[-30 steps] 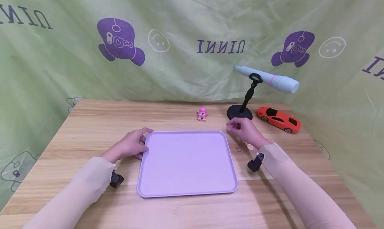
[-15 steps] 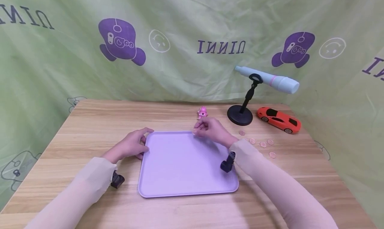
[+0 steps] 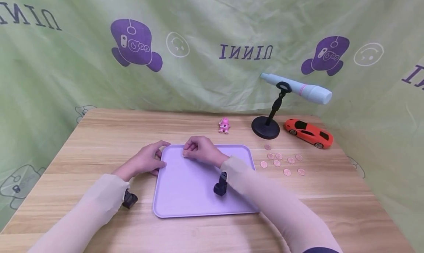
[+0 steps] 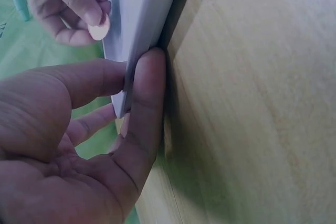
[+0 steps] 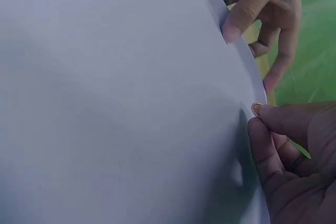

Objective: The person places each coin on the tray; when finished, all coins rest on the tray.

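Note:
A lilac rectangular tray (image 3: 188, 194) lies on the wooden table. My left hand (image 3: 141, 161) pinches its left rim near the far corner; in the left wrist view the thumb (image 4: 100, 80) is on the inner side and a finger (image 4: 149, 80) on the underside. Over the tray's far left part, my right hand (image 3: 204, 150) holds a copper-coloured coin (image 4: 100, 28) between thumb and fingertips. In the right wrist view this coin (image 5: 256, 109) shows just past the thumb, close to the tray's rim.
Several copper coins (image 3: 276, 163) lie scattered right of the tray. Behind them stand a black stand (image 3: 265, 127) with a light blue microphone (image 3: 308, 91), and a red toy car (image 3: 308, 133). A small pink figurine (image 3: 224, 126) stands beyond the tray. A green printed cloth (image 3: 198, 83) hangs behind.
My right hand has travelled left from beside the coins, across the tray's far edge, to its far left part with the coin. My left hand stays at the rim.

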The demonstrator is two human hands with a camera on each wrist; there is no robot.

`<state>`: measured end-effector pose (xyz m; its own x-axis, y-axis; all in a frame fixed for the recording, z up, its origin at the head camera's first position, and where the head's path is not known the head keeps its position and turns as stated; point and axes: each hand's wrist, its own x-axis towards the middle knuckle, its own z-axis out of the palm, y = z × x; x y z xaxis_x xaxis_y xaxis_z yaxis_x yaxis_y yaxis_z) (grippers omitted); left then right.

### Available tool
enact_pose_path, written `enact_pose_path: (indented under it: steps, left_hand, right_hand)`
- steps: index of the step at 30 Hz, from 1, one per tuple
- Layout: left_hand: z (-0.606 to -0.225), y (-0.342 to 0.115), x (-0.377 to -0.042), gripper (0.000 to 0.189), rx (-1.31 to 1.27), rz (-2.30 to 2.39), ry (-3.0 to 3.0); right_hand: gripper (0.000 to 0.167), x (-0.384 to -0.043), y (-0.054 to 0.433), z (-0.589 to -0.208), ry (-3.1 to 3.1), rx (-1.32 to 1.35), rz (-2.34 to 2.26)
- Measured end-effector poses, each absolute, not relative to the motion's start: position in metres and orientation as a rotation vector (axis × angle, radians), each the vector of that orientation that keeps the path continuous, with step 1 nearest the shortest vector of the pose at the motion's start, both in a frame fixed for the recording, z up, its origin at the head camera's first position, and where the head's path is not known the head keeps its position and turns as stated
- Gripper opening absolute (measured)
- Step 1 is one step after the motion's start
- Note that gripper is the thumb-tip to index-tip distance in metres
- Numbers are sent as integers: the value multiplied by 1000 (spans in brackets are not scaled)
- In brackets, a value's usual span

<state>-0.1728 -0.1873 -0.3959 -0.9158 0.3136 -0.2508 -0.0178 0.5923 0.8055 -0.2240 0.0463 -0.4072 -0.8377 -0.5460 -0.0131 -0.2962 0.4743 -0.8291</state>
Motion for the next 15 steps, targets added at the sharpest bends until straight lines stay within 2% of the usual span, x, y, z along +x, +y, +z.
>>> enact_pose_path:
  steps: [15]
  left_hand:
    - [-396, -187, -173, 70, 244, 1233, 2465]
  right_hand:
    - [9, -217, 23, -408, 2511, -800, -1201]
